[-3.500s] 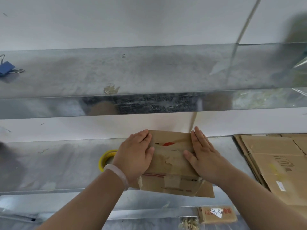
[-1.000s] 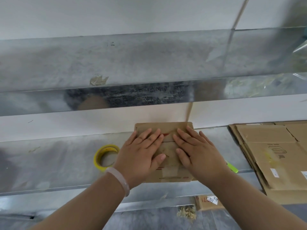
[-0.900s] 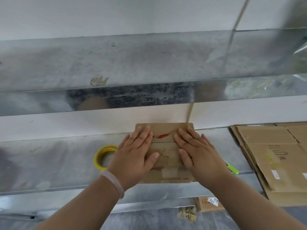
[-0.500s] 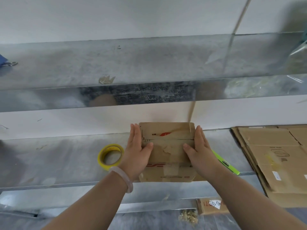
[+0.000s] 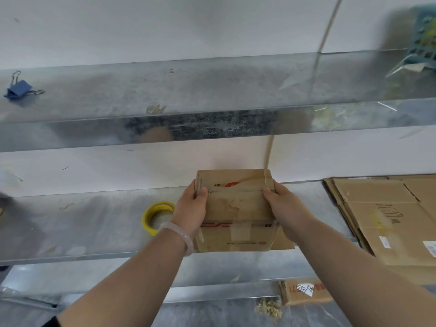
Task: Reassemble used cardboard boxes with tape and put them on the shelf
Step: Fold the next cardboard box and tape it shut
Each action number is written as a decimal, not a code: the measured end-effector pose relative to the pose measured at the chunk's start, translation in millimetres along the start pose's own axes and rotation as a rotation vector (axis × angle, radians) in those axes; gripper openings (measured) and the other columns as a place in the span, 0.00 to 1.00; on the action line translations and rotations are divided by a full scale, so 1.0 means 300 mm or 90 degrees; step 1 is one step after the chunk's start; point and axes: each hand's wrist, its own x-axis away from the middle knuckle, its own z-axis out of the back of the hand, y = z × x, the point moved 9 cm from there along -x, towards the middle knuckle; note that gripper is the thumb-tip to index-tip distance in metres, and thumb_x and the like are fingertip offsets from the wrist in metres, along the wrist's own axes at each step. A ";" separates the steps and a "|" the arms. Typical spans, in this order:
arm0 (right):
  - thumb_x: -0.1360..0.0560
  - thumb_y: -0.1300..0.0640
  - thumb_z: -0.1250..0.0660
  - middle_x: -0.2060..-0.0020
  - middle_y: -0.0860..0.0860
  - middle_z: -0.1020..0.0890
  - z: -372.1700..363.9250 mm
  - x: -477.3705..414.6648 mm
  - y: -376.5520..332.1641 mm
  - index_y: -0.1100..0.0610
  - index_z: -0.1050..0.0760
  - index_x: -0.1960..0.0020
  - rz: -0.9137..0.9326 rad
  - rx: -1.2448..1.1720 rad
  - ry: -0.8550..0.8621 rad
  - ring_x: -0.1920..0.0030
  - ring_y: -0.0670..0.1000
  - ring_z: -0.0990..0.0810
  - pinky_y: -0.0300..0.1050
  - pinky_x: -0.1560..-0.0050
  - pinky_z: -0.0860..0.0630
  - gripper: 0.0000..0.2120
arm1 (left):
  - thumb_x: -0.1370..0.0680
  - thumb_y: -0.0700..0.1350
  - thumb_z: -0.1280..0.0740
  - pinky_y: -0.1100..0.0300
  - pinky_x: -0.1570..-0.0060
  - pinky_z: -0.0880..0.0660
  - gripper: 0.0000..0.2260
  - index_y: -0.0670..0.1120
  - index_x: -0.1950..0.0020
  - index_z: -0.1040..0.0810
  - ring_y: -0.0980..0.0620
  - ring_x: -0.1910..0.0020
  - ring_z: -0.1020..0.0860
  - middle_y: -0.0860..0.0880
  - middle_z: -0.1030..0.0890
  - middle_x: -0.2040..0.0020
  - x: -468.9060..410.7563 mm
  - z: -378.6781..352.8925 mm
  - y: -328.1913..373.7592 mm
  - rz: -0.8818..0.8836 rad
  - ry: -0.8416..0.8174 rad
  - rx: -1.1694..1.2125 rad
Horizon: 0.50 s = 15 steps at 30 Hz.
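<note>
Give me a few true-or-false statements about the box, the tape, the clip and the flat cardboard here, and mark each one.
1. Both the left hand and the right hand grip the box by its sides. True.
2. The tape roll lies to the right of the box. False: it lies to the left, beside the left hand.
3. The binder clip sits on the upper shelf. True.
4. The flat cardboard is stacked on the upper shelf. False: it lies one shelf lower, to the right of the box.
</note>
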 end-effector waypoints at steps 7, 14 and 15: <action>0.19 0.36 0.47 0.45 0.49 0.20 -0.001 0.048 0.024 0.53 0.23 0.44 -0.099 -0.063 -0.029 0.41 0.53 0.23 0.52 0.33 0.29 0.24 | 0.18 0.64 0.50 0.49 0.32 0.32 0.27 0.48 0.29 0.28 0.43 0.35 0.27 0.46 0.25 0.33 0.043 0.010 0.028 0.074 -0.035 -0.042; 0.17 0.40 0.47 0.63 0.46 0.14 0.118 0.191 -0.013 0.53 0.18 0.51 -0.006 -0.179 0.028 0.55 0.50 0.18 0.45 0.57 0.27 0.23 | 0.20 0.65 0.45 0.53 0.56 0.23 0.23 0.52 0.42 0.18 0.48 0.49 0.18 0.48 0.15 0.50 0.249 0.100 -0.005 0.089 -0.011 0.318; 0.18 0.40 0.46 0.62 0.47 0.13 0.112 0.213 -0.029 0.52 0.18 0.50 0.013 -0.164 0.006 0.55 0.50 0.17 0.45 0.55 0.26 0.23 | 0.20 0.62 0.44 0.51 0.52 0.23 0.21 0.53 0.43 0.17 0.48 0.48 0.18 0.48 0.15 0.49 0.265 0.095 0.005 0.058 -0.033 0.312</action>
